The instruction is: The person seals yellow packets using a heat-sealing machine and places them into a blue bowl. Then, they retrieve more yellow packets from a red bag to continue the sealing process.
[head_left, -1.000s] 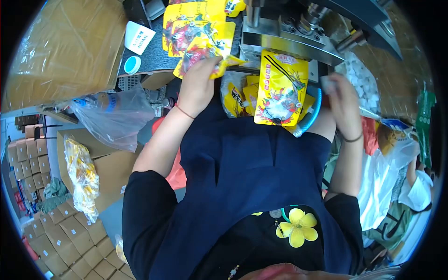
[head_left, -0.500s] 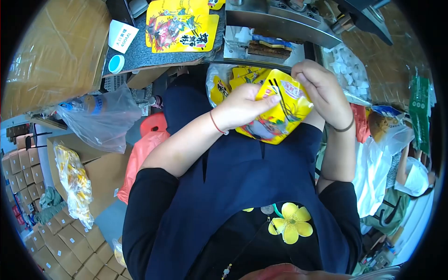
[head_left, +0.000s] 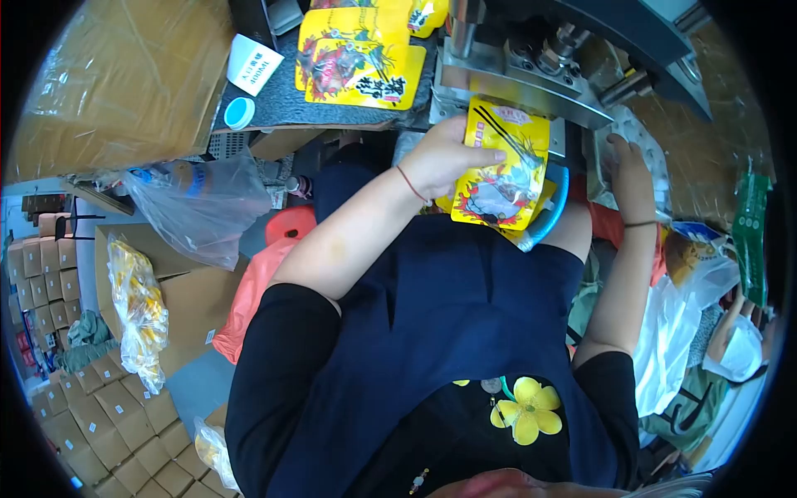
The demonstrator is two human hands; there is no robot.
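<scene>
My left hand (head_left: 444, 162) is closed on a yellow printed pouch (head_left: 503, 178), thumb across its front and fingers behind it. The pouch is tilted, with its upper edge just before the metal press (head_left: 523, 91). My right hand (head_left: 633, 178) is away to the right, beside a clear bag of small white plastic pieces (head_left: 652, 153). Its fingers look extended and apart, though partly hidden; I make out nothing in them. Behind the held pouch, the blue rim (head_left: 558, 203) of a container shows above my lap, mostly covered.
More yellow pouches (head_left: 357, 70) lie stacked on the bench, left of the press. Near them are a paper label (head_left: 253, 65) and a turquoise cap (head_left: 239, 113). Cardboard boxes (head_left: 108, 415) fill the lower left. A green packet (head_left: 754, 236) hangs at far right.
My right hand has let go of the pouch and moved right to the bag of white pieces. My left hand has brought the pouch slightly up, towards the press. The view has shifted a little.
</scene>
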